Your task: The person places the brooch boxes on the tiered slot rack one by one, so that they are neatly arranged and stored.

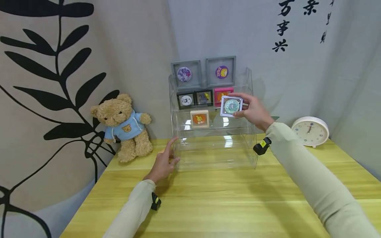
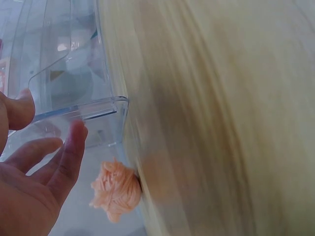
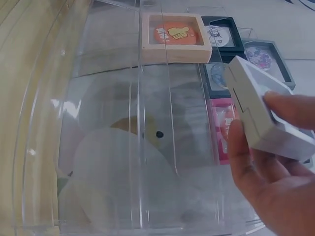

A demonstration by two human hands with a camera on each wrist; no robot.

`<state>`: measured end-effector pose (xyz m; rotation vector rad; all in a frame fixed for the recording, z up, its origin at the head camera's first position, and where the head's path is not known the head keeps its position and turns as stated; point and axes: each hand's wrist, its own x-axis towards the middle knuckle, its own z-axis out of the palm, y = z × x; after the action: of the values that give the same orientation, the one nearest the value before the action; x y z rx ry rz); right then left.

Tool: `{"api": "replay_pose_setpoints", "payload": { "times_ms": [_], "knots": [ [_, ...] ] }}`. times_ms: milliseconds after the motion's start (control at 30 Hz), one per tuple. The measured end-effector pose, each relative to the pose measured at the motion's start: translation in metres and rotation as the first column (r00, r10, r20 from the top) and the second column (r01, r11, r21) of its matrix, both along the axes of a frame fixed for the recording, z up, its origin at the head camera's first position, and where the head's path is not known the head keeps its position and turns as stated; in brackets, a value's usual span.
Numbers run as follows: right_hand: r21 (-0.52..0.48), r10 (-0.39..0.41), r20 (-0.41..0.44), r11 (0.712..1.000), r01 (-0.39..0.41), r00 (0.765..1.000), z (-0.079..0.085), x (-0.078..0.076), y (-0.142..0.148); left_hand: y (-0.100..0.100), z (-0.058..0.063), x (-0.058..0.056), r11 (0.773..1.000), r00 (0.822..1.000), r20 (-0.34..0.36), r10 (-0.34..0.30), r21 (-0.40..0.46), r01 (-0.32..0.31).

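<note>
My right hand [image 1: 252, 109] pinches a small white square display frame [image 1: 231, 106] with a round green badge, thumb on its front and fingers behind. In the right wrist view, the white frame [image 3: 268, 110] is tilted above the shelves. A clear acrylic tiered rack [image 1: 214, 162] stands on the table. On it are a cream frame [image 1: 199, 119] with an orange picture, two black frames [image 1: 186, 100], a pink frame [image 1: 219, 96] partly hidden by the held one, and two grey frames [image 1: 221, 72] on top. My left hand [image 1: 162, 165], fingers loosely extended, is at the rack's left side panel [image 2: 106, 105].
Left of the rack, a teddy bear [image 1: 129, 129] in a blue shirt sits against the wall. A round white clock [image 1: 310, 131] stands on the right of the wooden table [image 1: 214, 201]. Behind hangs a light curtain [image 1: 208, 29] with black characters.
</note>
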<state>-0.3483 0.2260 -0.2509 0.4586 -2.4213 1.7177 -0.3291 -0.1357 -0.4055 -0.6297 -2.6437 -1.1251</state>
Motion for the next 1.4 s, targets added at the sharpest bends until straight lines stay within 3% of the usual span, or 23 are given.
{"api": "replay_pose_setpoints", "payload": {
  "times_ms": [167, 300, 433, 567, 633, 900, 1133, 1400],
  "knots": [
    [0.089, 0.005, -0.062, 0.996, 0.001, 0.998, 0.000, -0.010, -0.004, -0.001, 0.002, -0.001, 1.000, 1.000, -0.004, 0.004, 0.011, -0.004],
    [0.199, -0.022, -0.120, 0.979, 0.045, 0.993, -0.005, -0.018, -0.009, 0.000, 0.002, -0.004, 1.000, 1.000, -0.006, 0.006, 0.011, -0.006],
    [0.334, -0.040, -0.225, 0.935, 0.116, 0.973, -0.013, -0.023, -0.015, 0.000, 0.000, -0.004, 1.000, 1.000, -0.005, 0.000, 0.005, 0.000],
    [0.446, -0.008, -0.342, 0.879, 0.170, 0.940, -0.020, -0.027, -0.023, 0.000, -0.001, -0.002, 1.000, 1.000, 0.000, 0.006, 0.002, -0.006],
    [0.472, 0.013, -0.369, 0.864, 0.175, 0.929, -0.022, -0.029, -0.025, 0.000, -0.001, -0.001, 1.000, 1.000, 0.001, 0.008, 0.000, -0.008],
    [0.506, 0.037, -0.332, 0.850, 0.145, 0.942, -0.032, -0.033, -0.026, 0.002, 0.001, 0.002, 1.000, 1.000, 0.023, -0.004, 0.006, 0.004],
    [0.538, 0.038, -0.314, 0.830, 0.145, 0.949, -0.030, -0.033, -0.026, 0.002, 0.001, 0.004, 1.000, 1.000, 0.025, 0.003, 0.007, -0.003],
    [0.521, -0.033, -0.250, 0.838, 0.163, 0.968, -0.024, -0.030, -0.026, 0.001, 0.000, 0.003, 1.000, 1.000, -0.001, -0.002, 0.011, 0.002]
  ]
}}
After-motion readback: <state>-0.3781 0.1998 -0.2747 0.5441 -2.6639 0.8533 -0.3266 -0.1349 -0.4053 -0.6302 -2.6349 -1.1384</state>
